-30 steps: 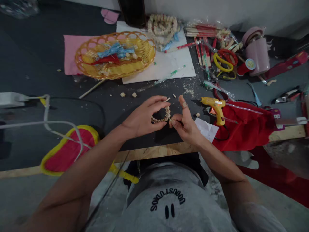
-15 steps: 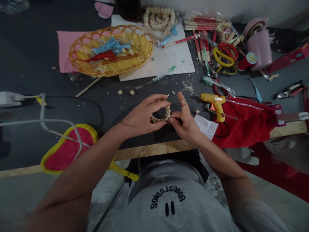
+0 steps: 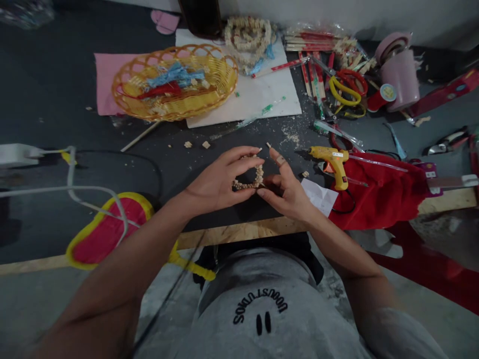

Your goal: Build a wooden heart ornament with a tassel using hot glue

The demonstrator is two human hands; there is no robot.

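My left hand [image 3: 220,177] is wrapped round one side of a small bracelet-like ring of pale wooden bits [image 3: 259,174], held just over the dark table near its front edge. My right hand [image 3: 286,192] is at the ring's lower right corner, thumb and bent fingers closed on it there. Its index finger points up and away, with a light band around it. A tiny pale stick [image 3: 268,145] is by that fingertip. Right of this hand lies a yellow hot glue gun [image 3: 339,164], close to a folded white paper [image 3: 318,196].
A yellow wicker basket [image 3: 175,112] with blue and red tassels stands at the back left. Beyond lie bead-like garlands [image 3: 247,37], wrapped chopsticks [image 3: 310,45], yellow-handled scissors [image 3: 344,94] and red thread [image 3: 379,98]. Red cloth [image 3: 385,194] lies right; white cables [image 3: 93,188] run left.
My right thumb has straightened and slid left along the ring's lower edge, while the index finger has leaned left and down. My left hand keeps its hold. The view has shifted slightly.
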